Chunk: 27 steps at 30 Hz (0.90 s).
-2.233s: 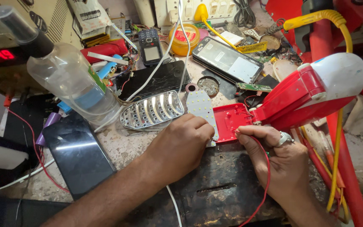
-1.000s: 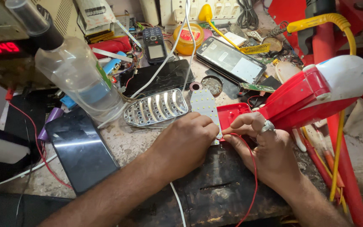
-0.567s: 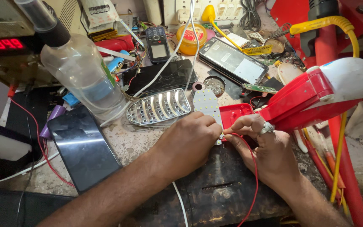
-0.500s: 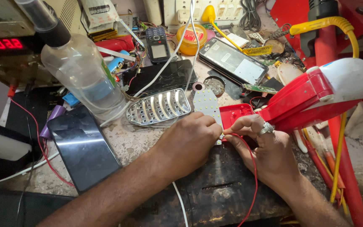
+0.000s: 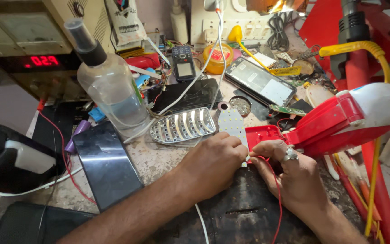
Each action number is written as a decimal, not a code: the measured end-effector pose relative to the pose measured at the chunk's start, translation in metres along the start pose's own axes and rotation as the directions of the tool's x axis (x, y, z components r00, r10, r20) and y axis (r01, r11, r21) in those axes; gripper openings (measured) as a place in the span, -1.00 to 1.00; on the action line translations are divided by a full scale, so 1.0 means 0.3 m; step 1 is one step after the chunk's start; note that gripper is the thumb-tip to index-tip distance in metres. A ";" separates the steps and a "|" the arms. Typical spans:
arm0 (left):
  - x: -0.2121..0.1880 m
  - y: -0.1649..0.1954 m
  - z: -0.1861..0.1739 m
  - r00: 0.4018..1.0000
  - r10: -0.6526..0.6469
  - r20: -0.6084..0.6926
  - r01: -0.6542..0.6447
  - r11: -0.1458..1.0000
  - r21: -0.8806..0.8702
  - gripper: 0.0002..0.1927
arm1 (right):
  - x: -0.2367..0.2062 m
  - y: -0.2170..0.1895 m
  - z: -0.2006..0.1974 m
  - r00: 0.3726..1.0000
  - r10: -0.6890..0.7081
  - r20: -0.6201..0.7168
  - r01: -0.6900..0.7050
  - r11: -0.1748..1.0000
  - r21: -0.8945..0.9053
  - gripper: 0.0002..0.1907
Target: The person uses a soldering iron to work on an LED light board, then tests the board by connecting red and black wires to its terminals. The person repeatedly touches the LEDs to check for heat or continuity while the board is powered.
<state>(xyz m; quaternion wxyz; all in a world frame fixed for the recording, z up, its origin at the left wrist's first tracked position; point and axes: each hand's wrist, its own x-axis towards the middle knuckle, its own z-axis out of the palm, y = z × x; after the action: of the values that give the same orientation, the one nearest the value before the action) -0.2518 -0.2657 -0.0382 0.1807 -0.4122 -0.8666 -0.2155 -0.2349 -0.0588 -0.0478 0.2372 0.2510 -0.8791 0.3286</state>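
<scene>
A single head-worn camera looks steeply down from close above the cluttered bench, facing forward toward the wall behind it.

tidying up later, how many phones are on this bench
4, maybe more hidden: small black keypad phone, black cracked smartphone, opened grey smartphone, large dark smartphone front left.

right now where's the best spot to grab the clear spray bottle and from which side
Grip the clear spray bottle around its wide body, probably from its left, where the bench is open. It leans left, the black nozzle is narrow, and white cables and the silver reflector crowd its right.
</scene>
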 end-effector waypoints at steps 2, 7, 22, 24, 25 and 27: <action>0.003 0.000 0.001 1.000 -0.002 0.006 0.002 1.000 -0.005 -0.78 | 0.003 0.003 -0.001 1.000 -0.016 -0.008 0.016 1.000 0.012 -0.72; 0.002 0.002 -0.002 1.000 -0.001 -0.006 0.001 1.000 -0.011 -0.77 | 0.002 0.006 0.001 0.999 -0.035 -0.010 0.035 0.999 0.035 -0.71; 0.002 0.008 -0.013 0.999 -0.024 0.026 0.024 0.999 -0.024 -0.77 | -0.001 0.013 0.003 0.998 -0.058 -0.014 0.058 0.996 0.065 -0.68; 0.003 0.008 -0.012 0.999 -0.024 0.033 0.025 0.999 -0.025 -0.77 | 0.000 0.012 0.002 0.998 -0.060 -0.017 0.061 0.996 0.062 -0.68; 0.002 0.007 -0.011 0.999 -0.026 0.037 0.027 0.999 -0.025 -0.77 | 0.001 0.011 0.003 0.998 -0.061 -0.018 0.062 0.996 0.063 -0.67; 0.002 0.006 -0.010 0.999 -0.019 0.028 0.020 1.000 -0.022 -0.78 | 0.002 0.009 0.003 0.998 -0.062 -0.020 0.063 0.994 0.084 -0.67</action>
<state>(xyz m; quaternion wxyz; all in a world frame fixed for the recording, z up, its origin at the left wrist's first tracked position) -0.2502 -0.2659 -0.0350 0.1622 -0.4086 -0.8706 -0.2211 -0.2370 -0.0577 -0.0492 0.2441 0.2855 -0.8540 0.3600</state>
